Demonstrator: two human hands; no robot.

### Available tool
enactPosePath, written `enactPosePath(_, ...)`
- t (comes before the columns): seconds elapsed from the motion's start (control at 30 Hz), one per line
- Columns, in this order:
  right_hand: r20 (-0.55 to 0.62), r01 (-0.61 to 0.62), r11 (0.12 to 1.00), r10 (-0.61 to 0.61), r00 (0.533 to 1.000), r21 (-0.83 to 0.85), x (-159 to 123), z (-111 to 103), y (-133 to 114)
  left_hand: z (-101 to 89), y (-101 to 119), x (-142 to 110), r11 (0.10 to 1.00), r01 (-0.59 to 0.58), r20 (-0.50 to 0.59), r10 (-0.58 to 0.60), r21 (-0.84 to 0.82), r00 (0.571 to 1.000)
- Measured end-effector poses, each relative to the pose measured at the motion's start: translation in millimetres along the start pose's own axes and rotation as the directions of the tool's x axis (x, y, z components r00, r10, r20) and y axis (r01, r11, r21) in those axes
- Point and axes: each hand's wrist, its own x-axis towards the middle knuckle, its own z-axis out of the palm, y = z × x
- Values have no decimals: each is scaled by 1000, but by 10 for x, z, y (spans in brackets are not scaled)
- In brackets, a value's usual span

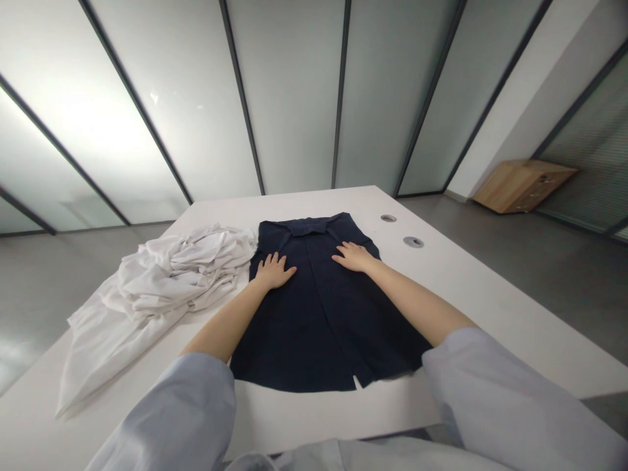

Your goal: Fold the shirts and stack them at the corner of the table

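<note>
A dark navy garment [309,327], shaped like a skirt, lies spread on the white table, its wide hem toward me. A seam runs down its middle to a small slit at the hem, and a short band crosses its narrow far end. My left hand [273,271] rests flat on the left side of the cloth with fingers spread. On the right side, my right hand [354,257] also lies palm down, its fingers stretched out. Neither hand grips anything.
To the left, a crumpled heap of white cloth [171,275] touches the navy garment. Two round cable holes, a far one [388,218] and a nearer one [413,242], sit in the white table [490,314]. Behind are frosted panels [294,98] and a wooden cabinet [515,185].
</note>
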Motion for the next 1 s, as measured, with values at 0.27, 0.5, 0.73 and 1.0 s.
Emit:
enactPosePath(0.27, -109, 3, 1000, -1, 994, 20, -171, 102, -34, 133, -15, -82, 1000, -11, -142, 8, -16, 990)
enactPosePath(0.5, -162, -46, 998, 51, 985, 36, -231, 58, -49, 155, -52, -132, 1000, -16, -158, 13, -22, 987)
enactPosePath(0.73, -165, -23, 995, 39, 986, 95, -256, 31, -16, 139, -61, -149, 999, -16, -129, 11, -37, 992)
enactPosePath(1.0, -140, -11, 996, 24, 990, 94, -229, 31, 32, 145, -72, -150, 999, -31, -150, 27, -22, 988)
